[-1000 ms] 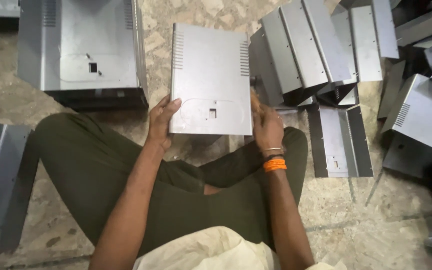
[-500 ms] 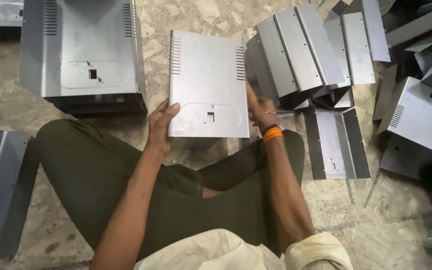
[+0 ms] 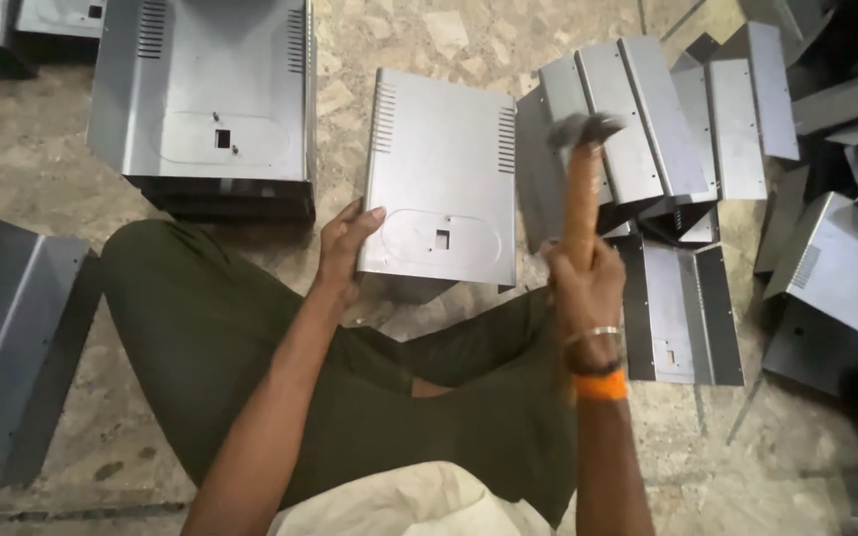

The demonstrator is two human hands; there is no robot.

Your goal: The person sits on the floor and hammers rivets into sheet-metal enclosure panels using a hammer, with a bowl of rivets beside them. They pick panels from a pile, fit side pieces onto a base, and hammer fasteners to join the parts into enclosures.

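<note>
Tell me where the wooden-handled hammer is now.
In the head view, the wooden-handled hammer is raised in the right hand, right of the grey sheet-metal cover that the left hand steadies.

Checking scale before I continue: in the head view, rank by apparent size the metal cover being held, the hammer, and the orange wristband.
1. Metal cover, steadied by the left hand.
2. Hammer, gripped in the right hand.
3. Orange wristband, clearly smallest.

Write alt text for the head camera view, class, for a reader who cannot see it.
A seated person's right hand raises a hammer beside a grey metal cover, which the left hand holds at its edge. More metal covers are stacked around on the stone floor.
</note>
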